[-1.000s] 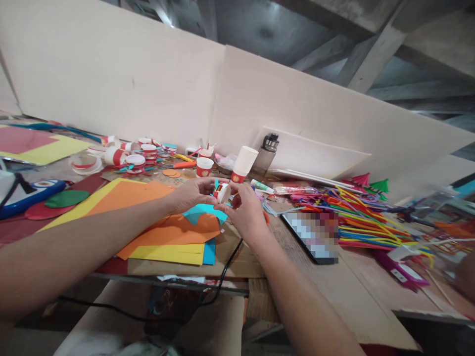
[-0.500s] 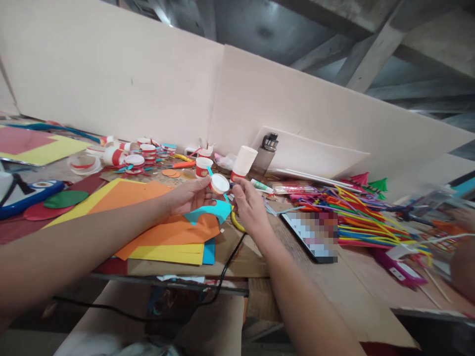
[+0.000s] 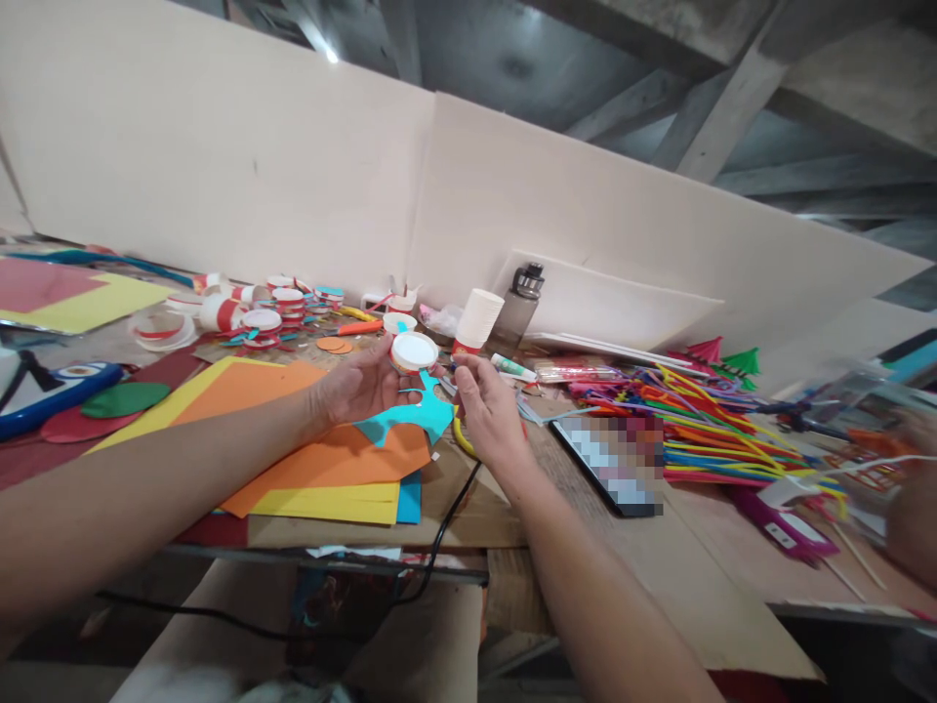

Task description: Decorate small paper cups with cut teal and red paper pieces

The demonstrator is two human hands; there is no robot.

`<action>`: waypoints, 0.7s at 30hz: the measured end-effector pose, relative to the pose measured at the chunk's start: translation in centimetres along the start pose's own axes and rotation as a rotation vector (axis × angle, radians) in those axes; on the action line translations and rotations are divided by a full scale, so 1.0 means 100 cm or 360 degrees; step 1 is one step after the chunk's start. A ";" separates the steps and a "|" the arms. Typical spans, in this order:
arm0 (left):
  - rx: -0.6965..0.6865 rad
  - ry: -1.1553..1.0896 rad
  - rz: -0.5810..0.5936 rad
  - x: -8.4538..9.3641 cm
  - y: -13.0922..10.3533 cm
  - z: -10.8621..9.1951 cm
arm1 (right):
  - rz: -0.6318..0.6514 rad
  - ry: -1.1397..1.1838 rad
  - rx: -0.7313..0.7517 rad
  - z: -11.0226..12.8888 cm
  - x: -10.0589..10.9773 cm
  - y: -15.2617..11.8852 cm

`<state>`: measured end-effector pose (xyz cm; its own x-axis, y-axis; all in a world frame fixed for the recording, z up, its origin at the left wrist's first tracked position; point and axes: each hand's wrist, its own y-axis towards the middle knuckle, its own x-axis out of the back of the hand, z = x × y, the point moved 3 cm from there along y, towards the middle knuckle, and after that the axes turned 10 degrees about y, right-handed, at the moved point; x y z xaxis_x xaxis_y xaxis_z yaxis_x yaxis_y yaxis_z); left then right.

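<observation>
In my left hand (image 3: 366, 383) is a short paper cup piece (image 3: 415, 353), with a white round face and a red band. Small blue paper strips stick out from its sides. My right hand (image 3: 489, 402) is held just to the right of the cup piece, fingers pinched together; whatever is between them, if anything, is too small to make out. Below both hands lies a cut blue paper scrap (image 3: 410, 422) on orange paper (image 3: 322, 471). Behind them stand another paper cup (image 3: 399, 322) and a stack of white paper cups (image 3: 479, 317).
Several cut cup pieces (image 3: 262, 324) sit at the back left. A grey bottle (image 3: 521, 308) stands by the white board. To the right are a phone (image 3: 604, 469), colourful pipe cleaners (image 3: 721, 434) and a purple glue gun (image 3: 783, 527). A black cable (image 3: 443, 532) hangs over the front edge. Another person's arm (image 3: 915, 517) is at far right.
My left hand has shifted the cup piece slightly left and up and turned it, so its white face now points more upward. My right hand has barely moved.
</observation>
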<state>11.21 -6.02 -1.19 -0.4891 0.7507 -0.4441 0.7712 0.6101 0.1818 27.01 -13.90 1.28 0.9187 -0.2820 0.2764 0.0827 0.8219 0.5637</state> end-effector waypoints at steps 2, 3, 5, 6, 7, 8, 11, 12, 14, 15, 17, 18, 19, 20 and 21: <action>-0.0008 0.0023 0.0025 -0.001 0.000 -0.001 | -0.0007 -0.0054 0.0039 0.001 0.000 -0.001; -0.0006 0.0026 0.0034 -0.001 -0.001 -0.001 | -0.0010 -0.0070 0.0054 0.002 0.000 -0.001; 0.0006 0.0028 0.0043 -0.002 0.000 0.000 | -0.0012 -0.0084 0.0085 0.004 0.000 -0.001; 0.0011 0.0031 0.0051 -0.002 0.000 0.001 | -0.0014 -0.0087 0.0104 0.006 0.000 -0.002; 0.0015 0.0038 0.0060 -0.002 0.000 0.002 | -0.0019 -0.0093 0.0130 0.007 0.001 -0.002; 0.0013 0.0048 0.0066 -0.001 0.001 0.003 | -0.0026 -0.0100 0.0164 0.009 0.001 -0.002; 0.0006 0.0105 0.0077 0.001 0.002 0.008 | -0.0020 -0.0159 0.0257 0.013 0.001 -0.003; 0.0005 0.0136 0.0074 0.002 0.003 0.010 | -0.0001 -0.0192 0.0269 0.014 0.000 -0.003; -0.0001 0.0207 0.0066 0.004 0.004 0.014 | 0.0055 -0.0252 0.0253 0.015 -0.001 -0.004; -0.0007 0.0242 0.0059 0.004 0.004 0.015 | 0.0085 -0.0276 0.0231 0.014 -0.003 -0.005; -0.0024 0.0297 0.0045 0.003 0.004 0.017 | 0.0128 -0.0315 0.0191 0.014 -0.005 -0.005; -0.0033 0.0318 0.0048 0.002 0.004 0.017 | 0.0144 -0.0333 0.0184 0.014 -0.006 -0.006; -0.0045 0.0337 0.0054 0.002 0.004 0.017 | 0.0157 -0.0349 0.0187 0.014 -0.006 -0.006; -0.0058 0.0357 0.0062 0.001 0.004 0.016 | 0.0166 -0.0362 0.0199 0.014 -0.007 -0.006; -0.0071 0.0377 0.0068 0.001 0.004 0.016 | 0.0172 -0.0369 0.0215 0.015 -0.008 -0.006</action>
<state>12.10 -6.16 -2.58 -0.5423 0.8114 -0.2182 0.7771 0.5831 0.2368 25.67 -14.93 1.90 0.8053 -0.3146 0.5026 -0.0775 0.7845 0.6152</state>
